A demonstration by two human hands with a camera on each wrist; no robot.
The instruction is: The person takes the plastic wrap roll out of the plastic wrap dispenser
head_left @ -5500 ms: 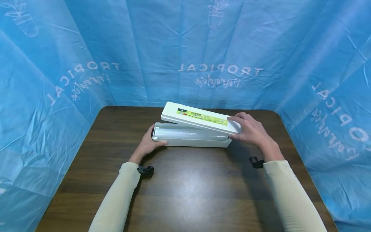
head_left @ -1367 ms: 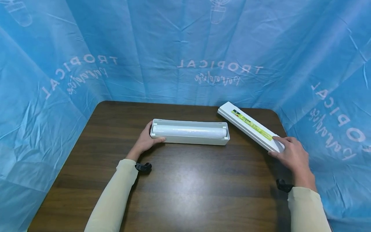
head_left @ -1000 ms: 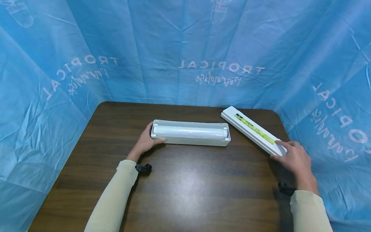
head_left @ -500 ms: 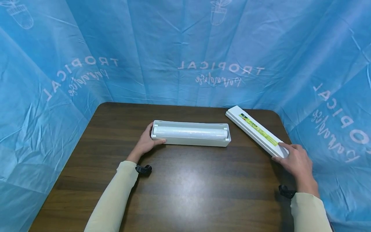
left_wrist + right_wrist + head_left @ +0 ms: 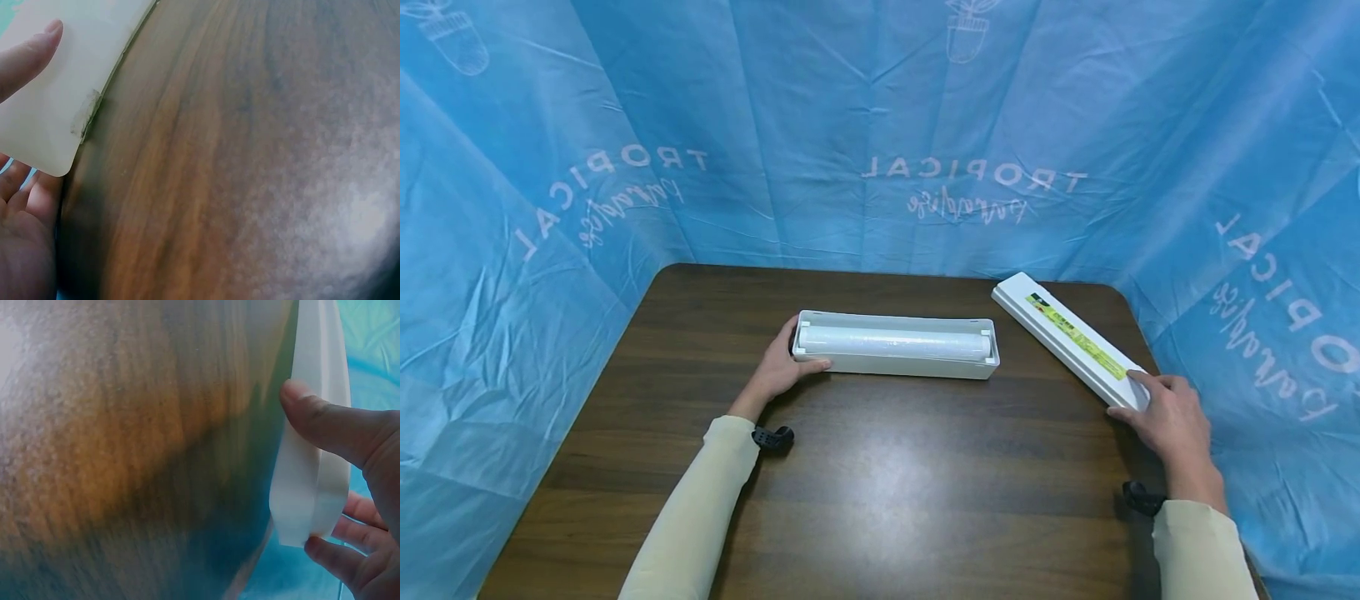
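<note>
A long white box (image 5: 906, 367) lies open-topped on the table, and inside it stretches a roll of plastic wrap (image 5: 891, 341). My left hand (image 5: 775, 368) grips the box's left end; in the left wrist view the thumb (image 5: 31, 56) presses the outer wall while the other fingers (image 5: 44, 200) are round the end. To the right, angled away from the box, is its white lid (image 5: 1075, 342) with a yellow-green label. My right hand (image 5: 1172, 421) holds the lid's near end, thumb (image 5: 334, 428) along one side and fingers on the other. Whether the lid touches the table is unclear.
The dark wooden table (image 5: 880, 483) has rounded far corners. A blue printed curtain (image 5: 820, 150) surrounds it at the back and both sides, close to the right hand. A black wrist strap (image 5: 772, 437) shows on each arm.
The right hand has taken the lid off the box and carried it to the right, turning it diagonal; lately it shifts slightly farther right. The left hand keeps its hold on the box.
</note>
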